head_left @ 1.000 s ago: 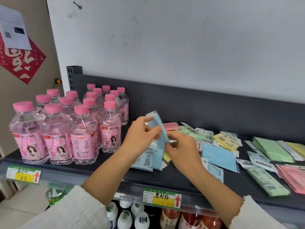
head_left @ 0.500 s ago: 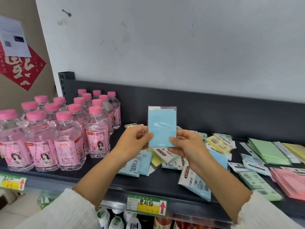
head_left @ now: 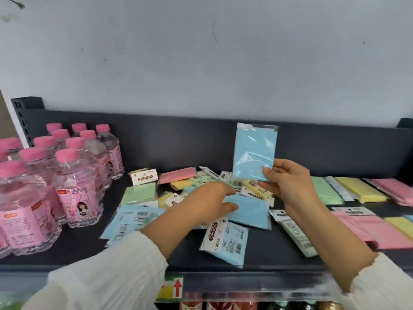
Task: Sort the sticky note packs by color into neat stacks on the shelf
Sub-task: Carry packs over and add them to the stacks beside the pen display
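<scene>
My right hand (head_left: pixel 288 186) pinches a blue sticky note pack (head_left: pixel 254 148) by its lower right corner and holds it upright above the shelf (head_left: pixel 268 260). My left hand (head_left: pixel 207 202) is down in the mixed pile, thumb and fingers closing on the left edge of a second blue pack (head_left: pixel 250 213) that lies flat. More blue packs lie at the left (head_left: pixel 131 220) and at the front (head_left: pixel 225 242). Green (head_left: pixel 139 193), pink (head_left: pixel 177 175) and yellow packs are jumbled behind my left hand.
Pink-capped soda bottles (head_left: pixel 73 186) crowd the shelf's left end. At the right lie a green stack (head_left: pixel 326 193), a yellow stack (head_left: pixel 359 191) and pink stacks (head_left: pixel 393 189), with more pink packs (head_left: pixel 368 227) nearer the front. A dark back panel (head_left: pixel 178 139) closes the shelf behind.
My left hand let go of the raised blue pack and dropped to a blue pack in the pile. My right hand carried the raised pack to the right. The view shifted right.
</scene>
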The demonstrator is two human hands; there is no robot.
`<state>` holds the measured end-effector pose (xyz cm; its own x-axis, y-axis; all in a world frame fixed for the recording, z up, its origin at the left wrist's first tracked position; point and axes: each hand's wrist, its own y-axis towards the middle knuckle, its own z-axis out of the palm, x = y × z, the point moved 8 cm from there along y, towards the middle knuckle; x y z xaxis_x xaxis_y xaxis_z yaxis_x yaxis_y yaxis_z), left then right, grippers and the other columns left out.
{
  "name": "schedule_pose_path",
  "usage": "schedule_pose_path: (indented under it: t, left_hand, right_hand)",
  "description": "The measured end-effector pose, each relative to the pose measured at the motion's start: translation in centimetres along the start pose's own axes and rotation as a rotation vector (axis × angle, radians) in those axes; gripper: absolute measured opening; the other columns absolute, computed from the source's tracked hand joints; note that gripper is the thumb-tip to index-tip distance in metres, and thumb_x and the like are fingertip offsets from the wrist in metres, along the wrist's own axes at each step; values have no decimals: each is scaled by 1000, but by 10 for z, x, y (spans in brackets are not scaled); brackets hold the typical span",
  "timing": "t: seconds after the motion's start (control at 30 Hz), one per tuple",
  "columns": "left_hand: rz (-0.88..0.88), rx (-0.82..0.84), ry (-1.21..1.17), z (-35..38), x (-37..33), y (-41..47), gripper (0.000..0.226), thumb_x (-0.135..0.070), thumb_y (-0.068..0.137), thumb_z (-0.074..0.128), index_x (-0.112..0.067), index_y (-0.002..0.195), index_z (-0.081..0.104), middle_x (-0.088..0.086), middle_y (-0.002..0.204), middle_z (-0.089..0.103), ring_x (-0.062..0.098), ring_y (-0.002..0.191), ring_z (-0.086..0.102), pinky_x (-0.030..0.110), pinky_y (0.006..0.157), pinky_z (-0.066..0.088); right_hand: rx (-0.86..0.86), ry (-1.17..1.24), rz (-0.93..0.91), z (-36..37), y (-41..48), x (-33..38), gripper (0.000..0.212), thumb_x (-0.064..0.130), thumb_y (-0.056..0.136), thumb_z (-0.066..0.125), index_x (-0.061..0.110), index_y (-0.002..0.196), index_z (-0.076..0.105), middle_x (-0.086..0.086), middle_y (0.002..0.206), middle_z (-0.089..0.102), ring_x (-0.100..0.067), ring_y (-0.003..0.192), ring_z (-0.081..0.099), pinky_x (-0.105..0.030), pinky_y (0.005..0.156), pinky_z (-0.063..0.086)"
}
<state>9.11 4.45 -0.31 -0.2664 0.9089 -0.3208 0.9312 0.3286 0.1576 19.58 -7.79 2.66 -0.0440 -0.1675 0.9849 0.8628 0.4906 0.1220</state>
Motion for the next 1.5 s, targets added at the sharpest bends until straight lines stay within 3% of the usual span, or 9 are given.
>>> schedule_pose_path:
  t: [0.2,0.37,0.47,0.57,0.73,0.9,1.0,1.27,1.5]
  left_hand:
    - [113,297,324,49,-20,44,69,-52,89,53,-22,146,28,3,154,26,25,142,16,43,115,12]
    - [121,263,381,47,-19,62,72,-54,82,61,-19,140,36,5,137,41,25,130,33,42,110,25]
    - [101,128,294,26,-27,64,44,-42,88,59,-20,124,50,2,123,50,23,116,48,39,97,41]
    - [49,-19,113,-5,-39,62,12,-36,94,50,-24,95,47,-1,99,55,21,91,55,35,75,44]
    - [-59,-205,-471,-38,-56,52,14,-29,100,39,-16,104,43,3,88,55,17,73,53,32,56,39]
    - [-105,-37,-1177,-7,-83,39,15,-13,99,42,-18,108,52,5,110,64,23,101,62,46,91,49]
    - [-116,51,-1397,14,-106,26,17,-13,99,43,-17,109,56,5,107,67,23,98,65,46,88,52]
    - [-47,107,-1268,54,-150,-7,25,-41,99,38,-21,110,48,1,110,60,19,100,59,35,78,49]
    - [45,163,-1077,76,-184,-22,33,-23,101,39,-16,132,32,1,121,52,11,96,54,13,63,43]
  right_hand:
    - [-39,-51,29,-40,0,-16,17,-3,88,59,4,104,62,-9,96,70,-16,77,69,-19,58,56]
    - [-95,-20,37,-66,-1,-23,15,-3,88,59,5,101,63,-9,96,70,-17,76,68,-19,56,55]
    - [-134,4,41,-79,-5,-22,13,-2,88,59,8,97,63,-9,97,71,-20,80,69,-21,59,56]
    - [-161,20,43,-88,-13,-20,13,-1,88,59,8,96,62,-8,97,71,-19,84,70,-23,62,57]
    - [-184,59,56,-97,-29,-18,11,0,89,58,6,97,62,-11,100,69,-19,84,69,-22,63,58]
    - [-234,113,77,-104,-48,-20,7,9,92,56,8,97,61,-8,97,68,-18,86,67,-22,64,58]
    - [-300,30,84,-110,-60,-26,10,17,93,57,10,98,63,-8,101,68,-19,91,66,-23,67,57]
    - [-377,-6,101,-128,-105,-40,14,11,95,53,12,105,62,-9,100,70,-22,90,68,-26,70,58]
    - [-456,-26,69,-158,-137,-38,16,10,94,53,14,98,68,-3,89,74,-16,82,69,-25,65,57]
